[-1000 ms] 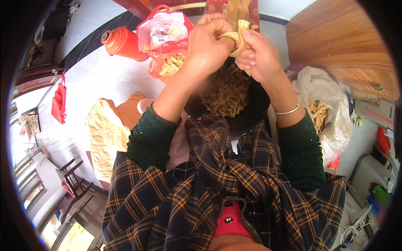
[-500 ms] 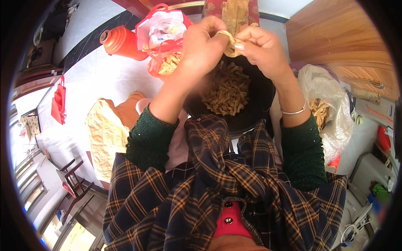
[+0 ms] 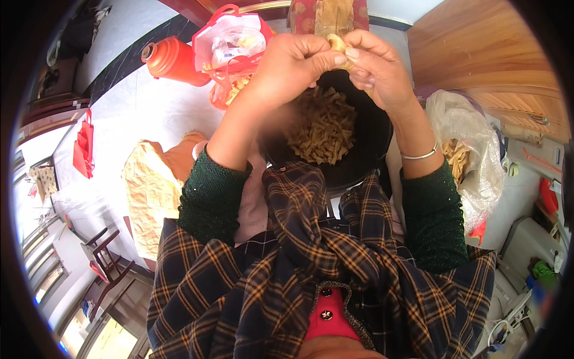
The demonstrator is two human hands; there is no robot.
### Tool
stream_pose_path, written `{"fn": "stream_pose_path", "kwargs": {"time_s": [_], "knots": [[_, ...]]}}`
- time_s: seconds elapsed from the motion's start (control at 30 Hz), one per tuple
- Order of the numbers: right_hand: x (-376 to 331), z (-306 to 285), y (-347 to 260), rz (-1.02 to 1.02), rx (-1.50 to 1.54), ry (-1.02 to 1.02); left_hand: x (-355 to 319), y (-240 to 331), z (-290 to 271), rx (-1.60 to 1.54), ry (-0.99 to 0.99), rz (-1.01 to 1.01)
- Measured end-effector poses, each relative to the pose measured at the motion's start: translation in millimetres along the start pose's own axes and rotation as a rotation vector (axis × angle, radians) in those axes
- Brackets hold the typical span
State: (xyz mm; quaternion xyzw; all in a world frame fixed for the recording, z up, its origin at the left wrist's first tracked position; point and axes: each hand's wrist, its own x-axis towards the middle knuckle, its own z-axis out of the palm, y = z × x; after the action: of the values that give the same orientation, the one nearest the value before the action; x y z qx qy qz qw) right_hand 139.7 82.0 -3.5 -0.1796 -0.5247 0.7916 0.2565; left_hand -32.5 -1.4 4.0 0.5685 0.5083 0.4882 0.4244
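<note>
Yellowish strip [image 3: 336, 43] at 1 o'clock in my view: an open loop one second ago, now drawn down to a small, compact fold. My left hand [image 3: 293, 69] and right hand [image 3: 379, 72] both pinch it. I judge its shaping well along. Short pieces [image 3: 323, 128] lie at 6 o'clock from it, in the black basin [image 3: 373, 140].

Left of the left hand [image 3: 290, 69] spreads a pale floor [image 3: 173, 113], crossed by a dark band [image 3: 143, 57] running away from the person. Strong light whitens the floor there. Farther left and nearer the body than that hand stand 1 dark chair [image 3: 107, 257] and, past it, some windows [image 3: 46, 263]. Beyond the left hand is dark red wood [image 3: 191, 11]. Right of the right hand [image 3: 382, 75] rises a brown wooden panel [image 3: 478, 54] with bold grain and 1 metal handle [image 3: 539, 121].
</note>
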Motion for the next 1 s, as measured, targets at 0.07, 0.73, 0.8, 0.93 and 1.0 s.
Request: {"fn": "stream_pose_path", "kwargs": {"time_s": [0.07,0.73,0.8,0.93,1.0], "knots": [[-3,7,-8,-0.029,0.086,0.034,-1,3,-2,-0.42,-0.057,-0.112],[-11,-9,-5,-0.129,-0.621,-0.083,-15,-12,-7,0.272,-0.24,0.022],[-13,-12,-8,-0.131,-0.759,-0.039,-14,-16,-9,0.358,-0.333,-0.063],[-17,-29,-8,-0.139,-0.885,-0.012,-11,-7,-17,0.356,-0.406,-0.118],[-11,-34,0,-0.105,-0.834,0.096,-2,-24,-14,0.461,-0.255,0.019]]}}
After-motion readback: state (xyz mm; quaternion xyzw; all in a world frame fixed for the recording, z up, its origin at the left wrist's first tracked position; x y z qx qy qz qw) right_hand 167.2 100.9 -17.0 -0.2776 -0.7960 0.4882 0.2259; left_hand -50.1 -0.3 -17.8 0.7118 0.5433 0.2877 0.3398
